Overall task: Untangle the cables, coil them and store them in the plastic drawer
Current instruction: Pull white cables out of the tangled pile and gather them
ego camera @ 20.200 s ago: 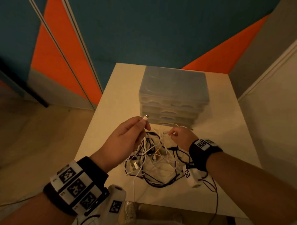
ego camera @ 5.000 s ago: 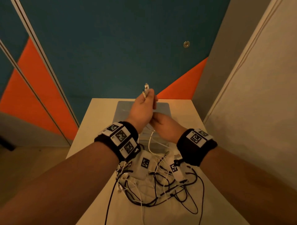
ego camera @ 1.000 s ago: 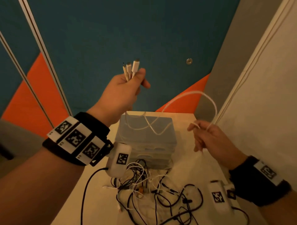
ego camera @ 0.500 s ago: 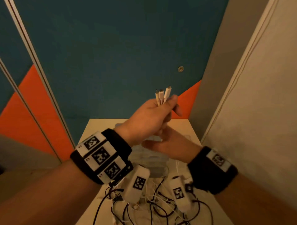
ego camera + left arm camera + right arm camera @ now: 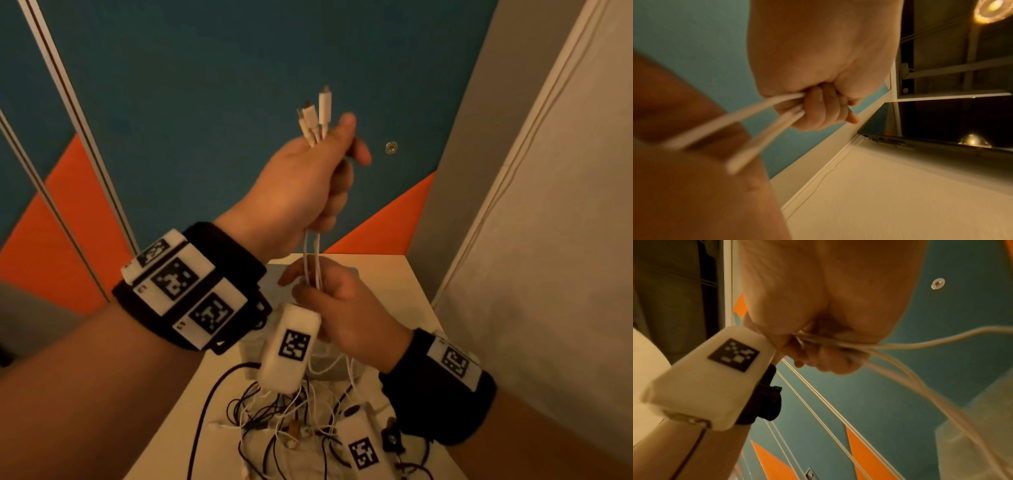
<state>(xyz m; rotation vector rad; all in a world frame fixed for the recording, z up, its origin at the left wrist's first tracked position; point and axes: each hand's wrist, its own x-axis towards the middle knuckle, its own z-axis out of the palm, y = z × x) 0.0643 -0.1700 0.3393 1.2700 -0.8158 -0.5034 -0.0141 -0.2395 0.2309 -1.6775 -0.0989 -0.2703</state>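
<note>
Backdrop: teal wall point(image 5: 212, 85) w/ orange panels, pale rails running diag. across it; grey-white wall on the right side.
Worktop: cream worktop point(image 5: 404, 274) low in head view, mostly hidden behind the arms.
Left hand: left hand point(image 5: 301, 185) raised above the worktop, grip closed round a bunch of white cables point(image 5: 317, 120); three plug ends stick up past thumb & forefinger.
Left wrist view: curled fingers point(image 5: 818, 110) clamp the white strands, which run down-left, blurred.
Right hand: right hand point(image 5: 346, 308) directly below the left, grip wrapped round the same white strands where they drop out of the left fist.
Right wrist view: strands leave the right fist point(image 5: 822, 353) & fan out to the right, two or three of them; exact no. can't tell.
Cable pile: tangle of black & white leads point(image 5: 291, 428) on the worktop under both wrists, not sorted; white strands from the right hand trail down into it.
Drawer unit: clear plastic drawer box point(image 5: 329, 363) behind the hands, mostly blocked; open or closed can't tell.
Wrist gear: black bands w/ square marker tags on both wrists; a white tagged pod hangs under each.
</note>
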